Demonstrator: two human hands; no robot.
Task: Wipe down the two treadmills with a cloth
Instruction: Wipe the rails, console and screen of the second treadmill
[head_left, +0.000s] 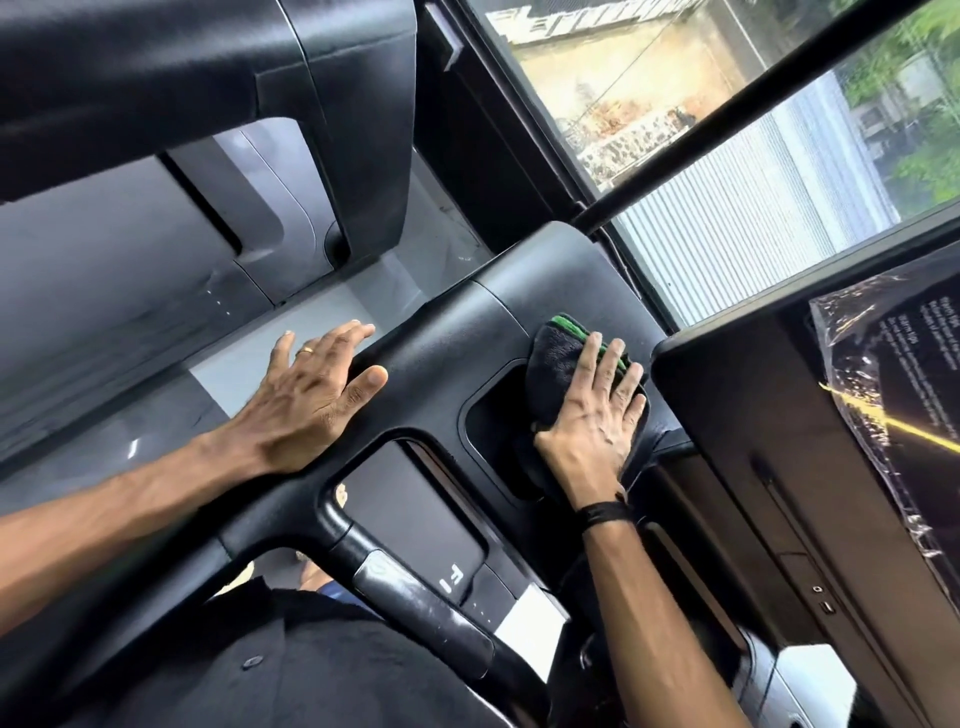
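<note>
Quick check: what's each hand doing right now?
Left hand: open, flat on the treadmill console, holding nothing.
Right hand: open, fingers straight, pressing the cloth onto the console.

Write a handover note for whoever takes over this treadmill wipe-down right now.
Right hand: fingers flat, pressing the dark cloth with the green edge against the near treadmill's console, at the rim of a recessed pocket.
Left hand: open, resting on the console's left side, holding nothing.
Second treadmill: to the left, no hand on it.
Done: cannot tell how much is already wiped.
Left: finish this console, its handles and the plastic-wrapped screen, then the second treadmill.
</note>
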